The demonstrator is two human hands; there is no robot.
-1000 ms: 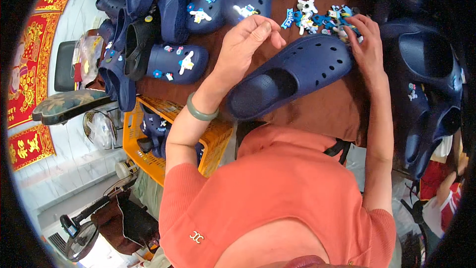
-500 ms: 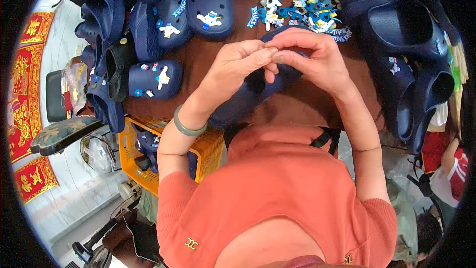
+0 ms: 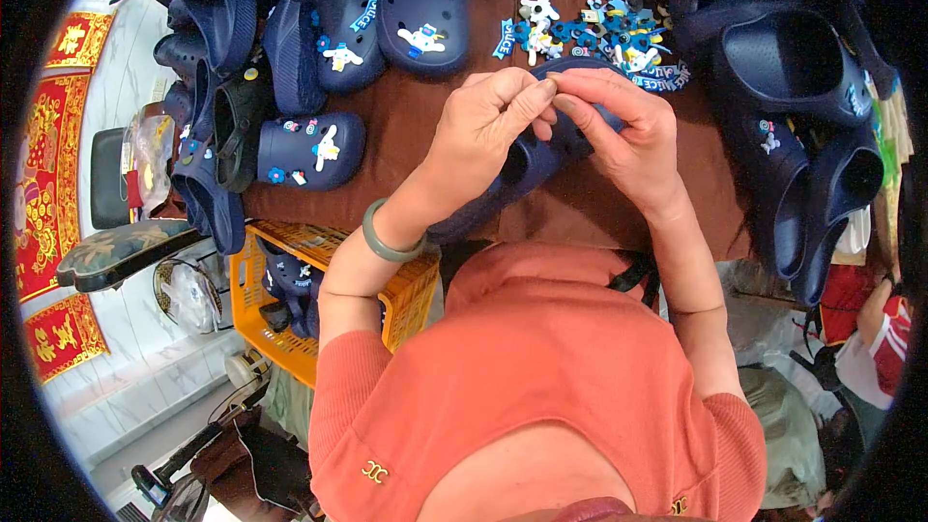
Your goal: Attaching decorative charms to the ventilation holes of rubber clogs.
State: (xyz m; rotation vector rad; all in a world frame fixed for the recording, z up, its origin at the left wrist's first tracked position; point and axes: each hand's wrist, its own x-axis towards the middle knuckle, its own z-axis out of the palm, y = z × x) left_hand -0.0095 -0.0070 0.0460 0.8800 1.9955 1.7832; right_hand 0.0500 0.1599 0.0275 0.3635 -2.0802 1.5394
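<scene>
My left hand (image 3: 491, 126) and my right hand (image 3: 626, 140) meet at their fingertips above the brown-covered table. Both are closed in a pinch, thumb against index finger. Whatever lies between the fingertips is too small or too hidden to name. Directly beneath them lies a navy clog (image 3: 520, 166), slanting from lower left to upper right and partly covered by my hands. Just beyond my fingers is a heap of loose shoe charms (image 3: 619, 31), with blue flowers, white figures and blue banner shapes. A jade-green bangle (image 3: 389, 240) circles my left wrist.
Navy clogs with charms (image 3: 423, 5) stand at the far left, beside a single decorated clog (image 3: 311, 150) and a black clog (image 3: 237, 126). More navy clogs (image 3: 793, 58) line the right side. A yellow crate (image 3: 411, 304) holding clogs sits below the table edge, left of my body.
My two hands have drawn slightly apart at the thumbs and risen a little, exposing more of the clog beneath. The whole view has shifted slightly.
</scene>
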